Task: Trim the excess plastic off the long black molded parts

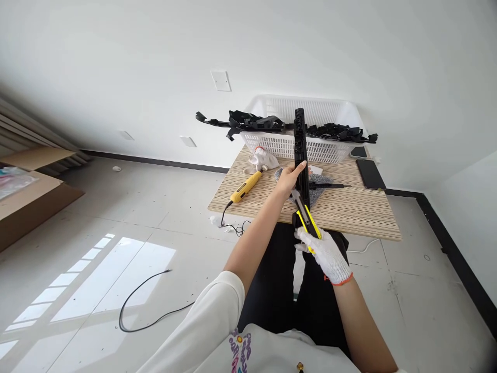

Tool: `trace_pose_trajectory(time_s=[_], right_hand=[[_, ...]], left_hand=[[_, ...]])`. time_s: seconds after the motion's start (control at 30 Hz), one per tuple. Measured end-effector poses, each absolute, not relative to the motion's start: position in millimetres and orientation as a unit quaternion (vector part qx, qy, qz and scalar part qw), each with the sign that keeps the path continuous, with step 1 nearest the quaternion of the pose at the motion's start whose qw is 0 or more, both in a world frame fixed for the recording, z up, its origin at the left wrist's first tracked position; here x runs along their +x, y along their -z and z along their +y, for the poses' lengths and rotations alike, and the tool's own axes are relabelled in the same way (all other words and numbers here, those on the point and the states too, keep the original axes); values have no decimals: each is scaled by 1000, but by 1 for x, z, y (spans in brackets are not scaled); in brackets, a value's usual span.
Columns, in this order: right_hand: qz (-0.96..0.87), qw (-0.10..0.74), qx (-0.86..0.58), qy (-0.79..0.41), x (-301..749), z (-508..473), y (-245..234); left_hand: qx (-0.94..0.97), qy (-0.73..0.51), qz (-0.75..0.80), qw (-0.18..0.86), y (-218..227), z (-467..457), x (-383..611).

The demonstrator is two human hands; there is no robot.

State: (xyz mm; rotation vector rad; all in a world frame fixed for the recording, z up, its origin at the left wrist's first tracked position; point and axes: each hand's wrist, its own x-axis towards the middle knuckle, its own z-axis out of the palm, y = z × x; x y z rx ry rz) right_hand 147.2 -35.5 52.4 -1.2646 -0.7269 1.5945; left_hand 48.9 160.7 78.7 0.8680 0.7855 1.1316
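Note:
My bare left hand [290, 178] grips a long black plastic strip [300, 140] with moulded ribs, holding it up over the front of the small table. In a white knit glove with an orange cuff, my right hand [324, 254] is closed around a yellow and black utility knife [308, 217]. The knife's blade end meets or overlaps the strip just below my left hand; whether it touches I cannot tell. The strip's lower end is partly hidden behind the knife and my right hand.
A white plastic basket [279, 144] with black plastic parts [256, 123] jutting over its rim stands at the back of the wood-grain table [349, 210]. A yellow corded tool [246, 187], a white glove [264, 158], a grey cloth [316, 196] and a phone [370, 174] lie there. A black cable [134, 295] crosses the floor.

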Motion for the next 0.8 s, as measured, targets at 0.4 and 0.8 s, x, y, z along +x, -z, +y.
trace_pose_trajectory(time_s=[0.4, 0.8], right_hand=[[-280, 472, -503, -668, 141, -33, -36], [-281, 460, -472, -697, 146, -22, -29]], left_hand=[[275, -460, 294, 791, -73, 126, 35], [351, -473, 368, 720, -41, 95, 18]])
